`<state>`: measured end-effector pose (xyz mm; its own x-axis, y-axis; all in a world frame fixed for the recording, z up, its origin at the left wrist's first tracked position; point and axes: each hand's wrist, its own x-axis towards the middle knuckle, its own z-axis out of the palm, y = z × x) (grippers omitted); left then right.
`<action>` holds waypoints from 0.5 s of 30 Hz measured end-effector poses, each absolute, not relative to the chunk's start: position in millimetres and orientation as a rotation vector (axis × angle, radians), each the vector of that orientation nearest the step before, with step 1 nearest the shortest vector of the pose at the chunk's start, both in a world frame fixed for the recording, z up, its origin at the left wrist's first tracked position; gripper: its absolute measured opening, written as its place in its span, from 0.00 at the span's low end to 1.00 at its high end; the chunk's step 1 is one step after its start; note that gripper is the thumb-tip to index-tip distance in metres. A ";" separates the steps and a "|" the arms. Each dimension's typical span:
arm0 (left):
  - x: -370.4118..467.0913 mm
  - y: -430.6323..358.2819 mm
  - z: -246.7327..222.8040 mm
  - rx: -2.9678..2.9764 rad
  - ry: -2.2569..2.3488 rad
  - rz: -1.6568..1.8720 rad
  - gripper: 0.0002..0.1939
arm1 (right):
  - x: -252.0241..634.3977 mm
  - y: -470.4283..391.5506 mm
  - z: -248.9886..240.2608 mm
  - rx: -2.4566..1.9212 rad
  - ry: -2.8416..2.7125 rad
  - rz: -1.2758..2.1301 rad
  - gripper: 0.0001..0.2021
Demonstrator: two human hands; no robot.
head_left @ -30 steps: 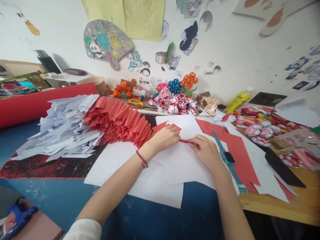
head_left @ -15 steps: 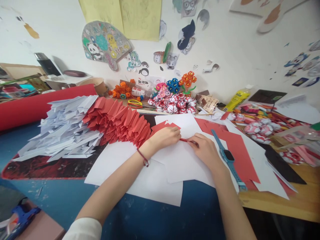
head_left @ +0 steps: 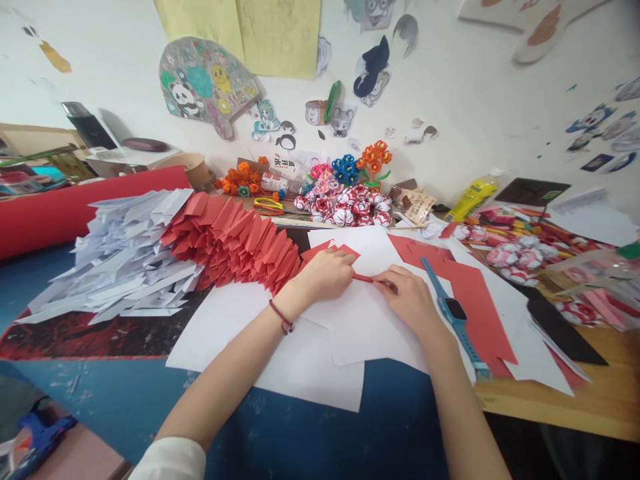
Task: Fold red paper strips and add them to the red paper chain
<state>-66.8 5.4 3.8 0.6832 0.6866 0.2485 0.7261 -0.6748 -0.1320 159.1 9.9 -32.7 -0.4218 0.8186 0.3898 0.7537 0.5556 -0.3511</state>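
Observation:
A narrow folded strip of red paper (head_left: 363, 278) stretches between my two hands, just above the white sheets (head_left: 310, 373). My left hand (head_left: 327, 275) is closed on its left end, and my right hand (head_left: 403, 293) pinches the other end. The fingertips of the left hand are partly hidden by its knuckles. Behind the left hand lie flat red paper pieces (head_left: 320, 251). To the left, folded red paper pieces (head_left: 235, 240) stand in a dense row beside a heap of folded white ones (head_left: 125, 260).
A blue watch (head_left: 456, 310) lies right of my right hand, over red sheets (head_left: 480, 307). Paper flower balls (head_left: 345, 208), yellow-handled scissors (head_left: 269, 204) and a yellow bottle (head_left: 473, 197) line the back. A red roll (head_left: 90, 207) lies at left, a blue glue gun (head_left: 40, 440) at lower left.
My left hand has shifted slightly left and down along the strip, so more of the red paper shows between the hands. The right hand stays almost in place.

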 end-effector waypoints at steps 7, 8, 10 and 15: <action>-59.0 6.1 0.6 -2.606 -1.184 -0.223 0.13 | 159.1 10.4 -32.6 -1.277 -2.263 0.166 0.06; -58.6 5.9 -0.5 -2.595 -1.184 -0.224 0.13 | 159.0 10.5 -32.5 -1.276 -2.266 0.166 0.06; -58.1 5.2 -2.6 -2.577 -1.177 -0.227 0.13 | 158.9 10.5 -32.5 -1.276 -2.270 0.167 0.06; -59.6 4.7 -5.1 -2.546 -1.180 -0.243 0.12 | 158.0 9.3 -31.4 -1.281 -2.270 0.153 0.07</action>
<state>-59.6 4.7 -5.1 0.6436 0.7100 0.2858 0.7651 -0.6057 -0.2185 158.0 9.3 -31.4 -0.4145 0.8241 0.3862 0.7648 0.5454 -0.3430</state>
